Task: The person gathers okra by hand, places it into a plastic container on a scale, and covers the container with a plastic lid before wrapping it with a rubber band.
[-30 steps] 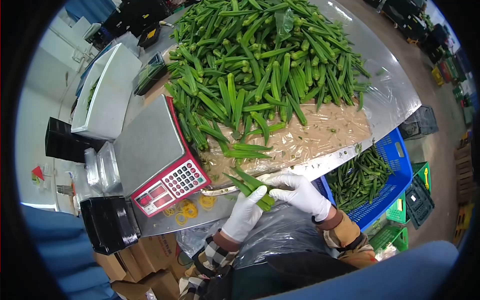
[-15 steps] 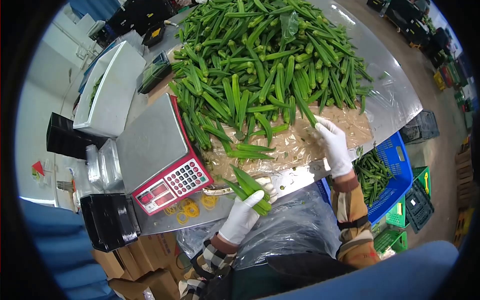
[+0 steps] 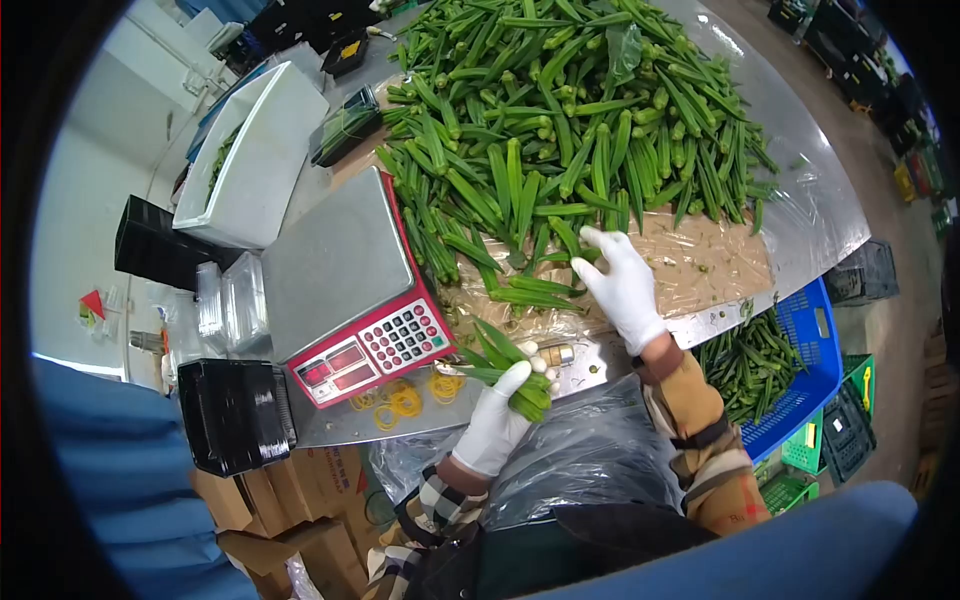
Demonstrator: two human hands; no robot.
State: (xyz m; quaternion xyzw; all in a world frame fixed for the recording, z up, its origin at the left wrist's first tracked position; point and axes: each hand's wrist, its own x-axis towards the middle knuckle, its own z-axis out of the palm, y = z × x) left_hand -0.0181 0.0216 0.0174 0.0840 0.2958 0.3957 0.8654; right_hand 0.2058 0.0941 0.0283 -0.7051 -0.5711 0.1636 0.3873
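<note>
In a white glove, my left hand (image 3: 493, 425) is closed round a small bunch of green okra (image 3: 531, 400) at the table's front edge. My right hand (image 3: 625, 290), also gloved in white, reaches over the plastic-covered cardboard (image 3: 700, 262). Its thumb and fingers are apart, with the fingertips close to loose okra pods at the front of a large okra pile (image 3: 570, 120). Whether they touch a pod is hard to tell. A few single pods (image 3: 540, 290) lie on the plastic between my two hands.
Left of the pile stands a red-framed digital scale (image 3: 345, 265), with yellow rubber bands (image 3: 403, 398) at its front. Beyond are a white foam box (image 3: 250, 150) and black trays (image 3: 232, 415). A blue crate (image 3: 790, 385) holding okra stands at the right.
My right hand has moved left along the pile's front edge, and the okra pod it held is no longer in it. My left hand keeps the bunch. The camera view has shifted slightly.
</note>
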